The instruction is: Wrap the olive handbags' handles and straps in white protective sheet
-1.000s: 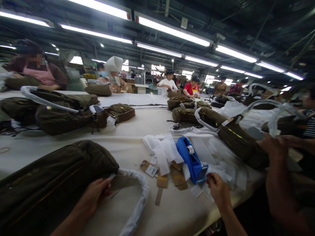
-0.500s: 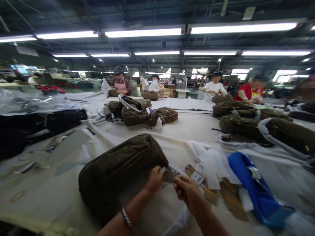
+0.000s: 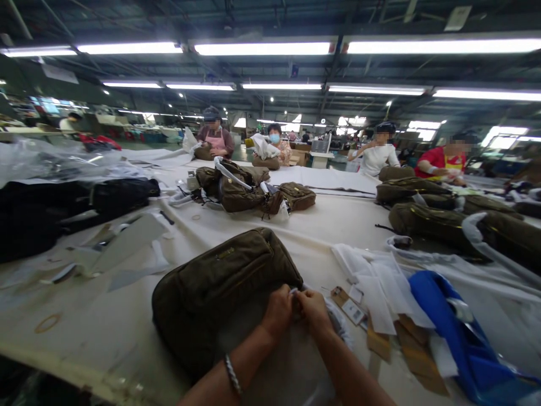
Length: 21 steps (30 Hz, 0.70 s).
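— What's the setting?
— A workshop under strip lights, with a long white table (image 3: 338,217). Black bags (image 3: 63,208) lie far left.
— And the hands?
— An olive bag (image 3: 220,282) lies centre. The left hand (image 3: 279,310) and right hand (image 3: 313,307) meet at its edge, fingers pinched on a white-wrapped strap (image 3: 338,321). A blue tape dispenser (image 3: 460,338) sits right.

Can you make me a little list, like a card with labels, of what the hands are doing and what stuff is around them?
Left hand: left hand pinches at the edge of the brown bag, bracelet on the wrist
Right hand: right hand meets the left one at the same spot
What they pinch: too small to tell
Right of the hands: blue tape dispenser, white paper strips, cardboard tags
Surface: table with a white cover
Farther back: more brown bags, people working at the far side
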Each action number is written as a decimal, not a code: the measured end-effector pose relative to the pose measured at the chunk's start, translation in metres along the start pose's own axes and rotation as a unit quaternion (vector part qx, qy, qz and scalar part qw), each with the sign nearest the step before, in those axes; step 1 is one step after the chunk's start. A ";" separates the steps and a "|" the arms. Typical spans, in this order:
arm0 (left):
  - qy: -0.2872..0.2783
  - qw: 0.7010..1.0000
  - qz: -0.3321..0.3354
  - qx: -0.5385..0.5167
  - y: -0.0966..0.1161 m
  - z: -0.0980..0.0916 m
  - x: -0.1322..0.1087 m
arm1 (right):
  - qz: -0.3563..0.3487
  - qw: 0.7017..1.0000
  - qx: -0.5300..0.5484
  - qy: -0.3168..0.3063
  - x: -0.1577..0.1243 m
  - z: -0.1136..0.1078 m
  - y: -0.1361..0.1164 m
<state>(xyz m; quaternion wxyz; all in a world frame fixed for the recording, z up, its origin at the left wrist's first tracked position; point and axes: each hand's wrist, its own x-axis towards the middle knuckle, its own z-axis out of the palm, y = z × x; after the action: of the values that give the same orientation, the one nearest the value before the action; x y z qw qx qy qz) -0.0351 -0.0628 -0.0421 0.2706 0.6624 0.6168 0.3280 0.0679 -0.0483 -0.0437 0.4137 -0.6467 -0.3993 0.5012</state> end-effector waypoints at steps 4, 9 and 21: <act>-0.004 1.000 0.018 0.006 0.001 0.000 -0.001 | -0.009 1.000 -0.022 0.006 0.001 -0.001 -0.003; -0.009 0.997 0.075 0.009 -0.001 0.000 -0.003 | -0.017 0.999 -0.035 -0.002 0.005 -0.003 -0.002; 0.006 0.996 0.080 -0.028 0.003 -0.004 -0.009 | -0.023 0.999 -0.023 -0.029 0.004 -0.007 0.003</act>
<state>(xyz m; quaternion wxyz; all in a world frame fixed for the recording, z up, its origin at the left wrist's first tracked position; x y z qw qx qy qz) -0.0362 -0.0719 -0.0382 0.2582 0.7001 0.5540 0.3692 0.0762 -0.0462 -0.0468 0.3986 -0.6315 -0.4375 0.5011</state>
